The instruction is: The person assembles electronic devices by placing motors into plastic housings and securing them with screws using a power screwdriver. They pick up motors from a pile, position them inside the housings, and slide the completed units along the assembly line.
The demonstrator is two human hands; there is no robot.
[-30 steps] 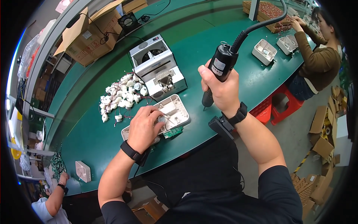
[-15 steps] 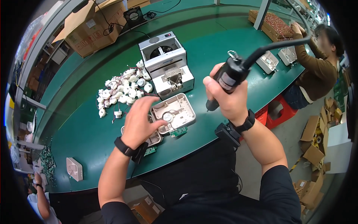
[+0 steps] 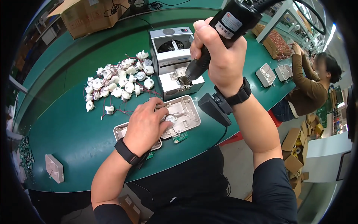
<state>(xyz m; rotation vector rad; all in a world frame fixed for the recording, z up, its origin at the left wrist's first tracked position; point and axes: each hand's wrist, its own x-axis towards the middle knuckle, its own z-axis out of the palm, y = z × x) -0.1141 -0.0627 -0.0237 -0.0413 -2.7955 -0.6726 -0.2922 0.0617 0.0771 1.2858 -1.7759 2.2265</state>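
Green workbench (image 3: 82, 145), curved, spanning the middle of the frame; cardboard box (image 3: 87, 18) at upper left, black fan (image 3: 138, 5) at top.

Right hand (image 3: 223, 61), upper centre: fingers wrapped firmly about a black powered screwdriver (image 3: 235, 22), tilted, its tip pointing to lower left over the front of a grey box-shaped machine (image 3: 175, 59); whether they touch cannot be told.

Left hand (image 3: 144, 125), centre: fingers bent over the left side of an off-white housing (image 3: 191, 112), thumb beside a round white part (image 3: 170, 120) inside it; whether anything is pinched cannot be told.

Second off-white shell (image 3: 120, 130): partly beneath the left hand. Green circuit board (image 3: 181, 137): at the housing's lower edge.

White wired components (image 3: 119, 82): heap, left of the machine.

Two further housings, one of them a pale tray (image 3: 266, 75): right of frame, near a seated co-worker (image 3: 311, 86).
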